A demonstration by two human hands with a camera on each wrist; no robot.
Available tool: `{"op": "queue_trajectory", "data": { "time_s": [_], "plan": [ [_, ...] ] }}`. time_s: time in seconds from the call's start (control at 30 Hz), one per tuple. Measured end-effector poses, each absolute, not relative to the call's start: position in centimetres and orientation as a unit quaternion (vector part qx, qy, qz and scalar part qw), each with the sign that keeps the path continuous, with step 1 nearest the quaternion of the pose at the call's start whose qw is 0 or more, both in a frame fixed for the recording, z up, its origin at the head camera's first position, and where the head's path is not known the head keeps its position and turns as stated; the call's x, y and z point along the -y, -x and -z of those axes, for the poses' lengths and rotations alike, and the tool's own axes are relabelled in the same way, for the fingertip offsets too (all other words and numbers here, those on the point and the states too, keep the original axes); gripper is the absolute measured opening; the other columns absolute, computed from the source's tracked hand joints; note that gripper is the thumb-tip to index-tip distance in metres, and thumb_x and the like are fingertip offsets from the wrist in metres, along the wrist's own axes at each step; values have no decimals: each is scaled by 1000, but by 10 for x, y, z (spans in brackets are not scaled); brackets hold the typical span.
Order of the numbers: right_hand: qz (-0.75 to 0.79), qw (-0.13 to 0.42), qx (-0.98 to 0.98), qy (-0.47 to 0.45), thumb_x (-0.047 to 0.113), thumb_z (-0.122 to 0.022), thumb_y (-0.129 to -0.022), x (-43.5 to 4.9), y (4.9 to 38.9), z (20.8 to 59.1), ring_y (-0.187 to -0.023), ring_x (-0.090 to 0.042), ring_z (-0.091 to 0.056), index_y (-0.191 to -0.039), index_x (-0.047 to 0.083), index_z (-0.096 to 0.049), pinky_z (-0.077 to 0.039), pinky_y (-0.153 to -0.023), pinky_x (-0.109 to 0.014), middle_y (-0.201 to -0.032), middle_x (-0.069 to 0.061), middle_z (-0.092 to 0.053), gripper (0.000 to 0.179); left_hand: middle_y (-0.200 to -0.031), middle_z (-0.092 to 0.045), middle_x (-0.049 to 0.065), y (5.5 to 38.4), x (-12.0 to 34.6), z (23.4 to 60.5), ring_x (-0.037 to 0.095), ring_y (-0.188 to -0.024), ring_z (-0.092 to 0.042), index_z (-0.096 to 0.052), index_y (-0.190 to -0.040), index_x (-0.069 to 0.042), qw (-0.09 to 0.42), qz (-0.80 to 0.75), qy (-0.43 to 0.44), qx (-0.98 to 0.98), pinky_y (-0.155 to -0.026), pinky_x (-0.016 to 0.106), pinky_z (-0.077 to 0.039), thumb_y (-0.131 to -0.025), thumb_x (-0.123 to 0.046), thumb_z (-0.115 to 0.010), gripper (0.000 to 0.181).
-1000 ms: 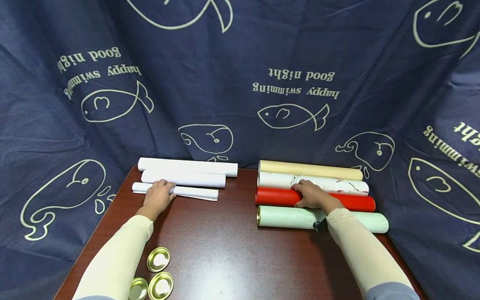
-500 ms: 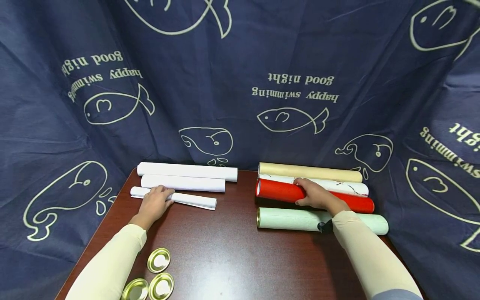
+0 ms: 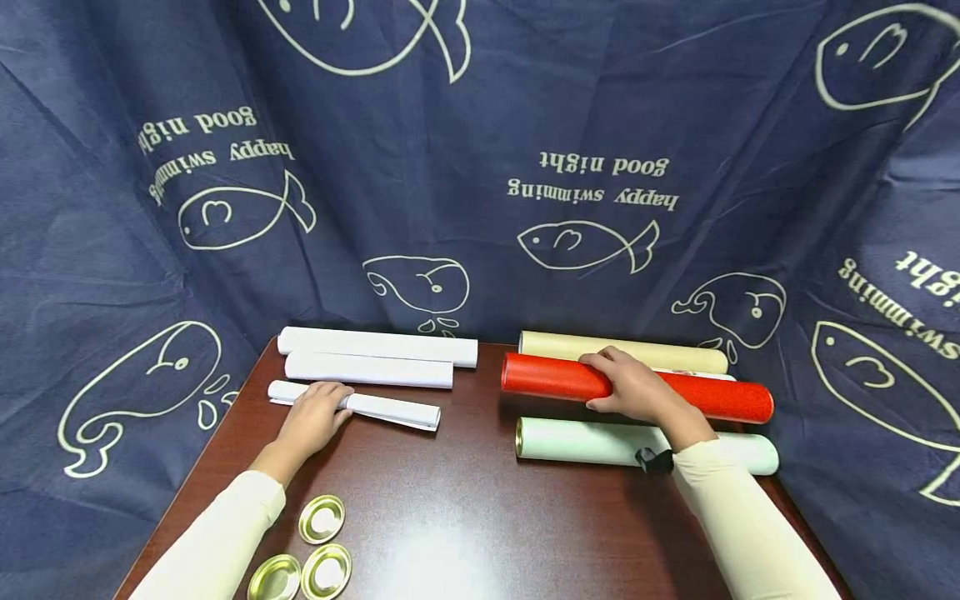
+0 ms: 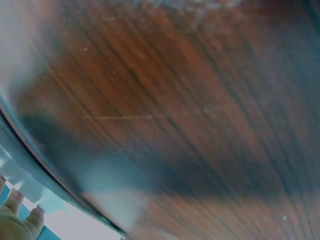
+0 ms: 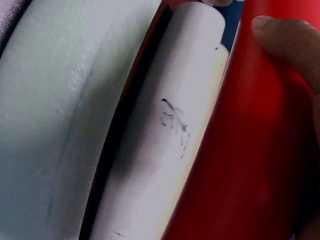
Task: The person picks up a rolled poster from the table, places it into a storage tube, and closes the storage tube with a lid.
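My left hand point(image 3: 315, 415) grips a thin white paper roll point(image 3: 397, 411) near its middle, at the left of the table. In the left wrist view only the fingertips point(image 4: 34, 220) of that hand show, at the lower left corner. On the other side, my right hand point(image 3: 630, 385) holds a red tube point(image 3: 712, 395) from above, fingers over its far side and thumb on the near side. The red tube overlaps the white patterned tube point(image 5: 165, 115) behind it in the head view. Nearer to me lies a pale green tube point(image 3: 577, 441), under the right wrist.
Two thicker white paper rolls point(image 3: 367, 369) lie behind the left hand. A cream tube point(image 3: 637, 350) is at the back right. Three gold round lids point(image 3: 321, 519) rest at the front left of the brown table point(image 3: 480, 508). Navy fabric point(image 3: 480, 150) hangs behind and around.
The red tube has come up off its place between the neighbouring tubes, its left end first, then its right. The left hand's thin roll has drawn away from the rolls behind, right end toward me.
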State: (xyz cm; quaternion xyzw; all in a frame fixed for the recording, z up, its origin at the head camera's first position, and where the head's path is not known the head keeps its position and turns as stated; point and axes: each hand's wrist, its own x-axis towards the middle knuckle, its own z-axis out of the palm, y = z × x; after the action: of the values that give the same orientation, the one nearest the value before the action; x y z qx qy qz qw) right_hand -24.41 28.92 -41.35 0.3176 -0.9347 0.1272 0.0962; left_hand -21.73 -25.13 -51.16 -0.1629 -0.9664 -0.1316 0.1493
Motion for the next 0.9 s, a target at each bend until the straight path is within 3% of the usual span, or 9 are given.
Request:
{"op": "queue_trajectory", "data": {
  "time_s": [0.2,0.43,0.9],
  "plan": [
    [-129,128,928,-325,27,-90,-66,-289,213,419,-95,-28,-60,-128,13,-61,-51,-83,-46,-108,-9,-59,70,-119,-62,18,206,249,506,41,-116,-54,-63,-125,-3,155,151,187,958,-94,60,-45,-88,-12,-75,40],
    [-146,150,922,-327,26,-91,-66,-293,185,432,-106,-33,-60,-127,10,-61,-49,-92,-50,-117,-14,-62,70,-113,-63,15,198,252,503,38,-107,-58,-66,-125,-7,238,189,229,925,-84,58,-48,-86,-10,-77,41],
    [-168,178,907,-343,29,-93,-65,-289,153,459,-106,-24,-59,-128,8,-60,-49,-91,-43,-116,-6,-65,74,-110,-59,15,163,251,475,36,-102,-56,-65,-125,-9,276,206,239,908,-91,62,-41,-79,-5,-81,48]
  ]
}}
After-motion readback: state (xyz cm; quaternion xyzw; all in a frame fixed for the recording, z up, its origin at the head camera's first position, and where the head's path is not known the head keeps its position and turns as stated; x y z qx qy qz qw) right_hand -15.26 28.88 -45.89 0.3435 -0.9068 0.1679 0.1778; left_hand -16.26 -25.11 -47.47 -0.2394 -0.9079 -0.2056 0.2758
